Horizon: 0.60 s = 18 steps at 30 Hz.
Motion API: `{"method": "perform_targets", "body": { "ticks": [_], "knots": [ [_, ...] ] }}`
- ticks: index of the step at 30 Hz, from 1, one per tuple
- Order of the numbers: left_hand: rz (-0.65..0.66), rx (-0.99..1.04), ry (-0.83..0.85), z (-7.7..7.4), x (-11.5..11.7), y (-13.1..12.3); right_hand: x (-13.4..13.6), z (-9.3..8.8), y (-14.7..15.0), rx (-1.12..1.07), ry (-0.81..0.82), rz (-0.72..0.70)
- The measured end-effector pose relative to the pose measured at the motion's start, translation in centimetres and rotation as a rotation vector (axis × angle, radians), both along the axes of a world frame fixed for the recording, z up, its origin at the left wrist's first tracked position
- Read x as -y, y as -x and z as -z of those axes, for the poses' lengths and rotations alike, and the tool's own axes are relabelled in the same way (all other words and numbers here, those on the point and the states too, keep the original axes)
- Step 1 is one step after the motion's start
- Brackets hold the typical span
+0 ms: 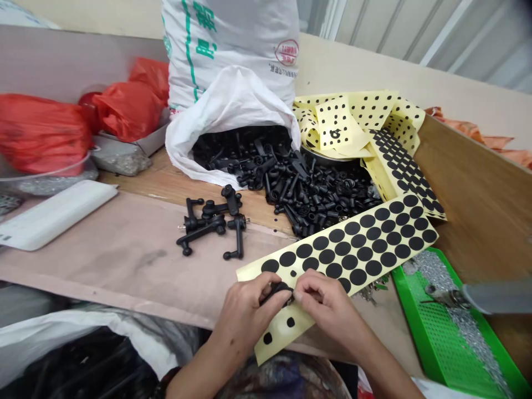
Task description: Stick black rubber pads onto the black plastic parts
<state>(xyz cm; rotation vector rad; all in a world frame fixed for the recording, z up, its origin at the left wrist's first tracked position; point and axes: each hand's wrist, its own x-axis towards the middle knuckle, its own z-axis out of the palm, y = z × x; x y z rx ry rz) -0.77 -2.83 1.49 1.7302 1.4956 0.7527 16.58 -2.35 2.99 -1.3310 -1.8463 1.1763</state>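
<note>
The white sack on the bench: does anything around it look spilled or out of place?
Yes: loose black parts lie heaped on the bench, beyond the open mouth of the white sack. This looks like a spill, though they may have been poured out deliberately.

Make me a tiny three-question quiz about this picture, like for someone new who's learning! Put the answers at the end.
1. Multiple choice: What colour is the tray with silvery bits in it? A) blue B) green C) orange
2. True or false: The left hand holds a black part over the dotted sheet.
3. Fill in: The red plastic bags are on the picture's ___ side.

Key: 1. B; 2. true; 3. left
</note>
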Motion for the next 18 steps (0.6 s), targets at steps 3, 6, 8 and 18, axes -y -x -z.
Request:
{"method": "perform_targets", "body": {
  "ticks": [3, 6, 8, 18],
  "knots": [
    [0.053, 0.029, -0.067, -0.2, 0.0, 0.1, 0.0, -0.5, -0.2, -0.001, 0.010, -0.016],
    [0.061, 0.113, -0.086, -0.4, 0.2, 0.3, 0.1, -0.9, -0.4, -0.109, 0.104, -0.011],
    [0.029, 0.171, -0.080, -0.3, 0.3, 0.4, 0.2, -0.8, -0.5, -0.293, 0.260, 0.020],
    [-0.089, 0.340, 0.085, -0.3, 1.4, 1.5, 1.1, 0.4, 0.3, -0.551, 0.375, 0.138]
  ]
}}
